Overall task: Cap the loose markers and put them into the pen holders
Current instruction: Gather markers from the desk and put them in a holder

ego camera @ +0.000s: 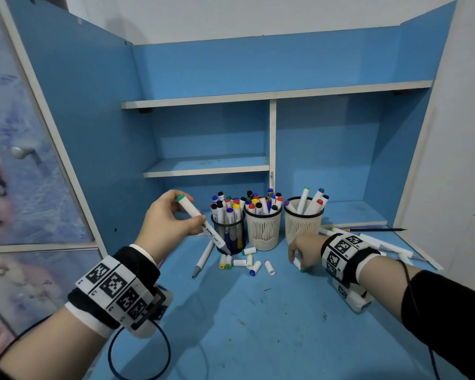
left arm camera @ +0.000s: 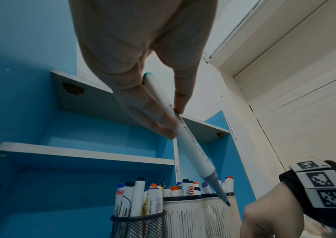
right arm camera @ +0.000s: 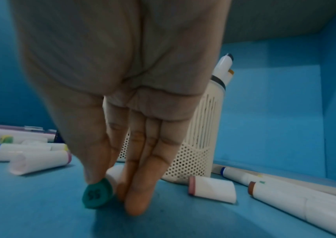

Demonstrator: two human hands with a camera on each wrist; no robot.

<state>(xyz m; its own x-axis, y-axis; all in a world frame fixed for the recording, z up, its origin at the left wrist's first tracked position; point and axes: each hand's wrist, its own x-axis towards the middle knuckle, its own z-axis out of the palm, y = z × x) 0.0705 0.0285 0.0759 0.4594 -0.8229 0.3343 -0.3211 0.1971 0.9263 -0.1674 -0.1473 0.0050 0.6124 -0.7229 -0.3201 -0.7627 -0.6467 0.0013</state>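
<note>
Two hands busy: left hand [ego camera: 167,218] grips an uncapped marker [ego camera: 203,224], right hand [ego camera: 303,249] pinches a green cap [right arm camera: 97,195] at lower centre; cap may slip or nib smear the desk [ego camera: 258,311].

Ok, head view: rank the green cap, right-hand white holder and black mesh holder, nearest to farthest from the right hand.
1. Green cap, pinched in the right hand.
2. White holder, just behind.
3. Black mesh holder, far left.
</note>
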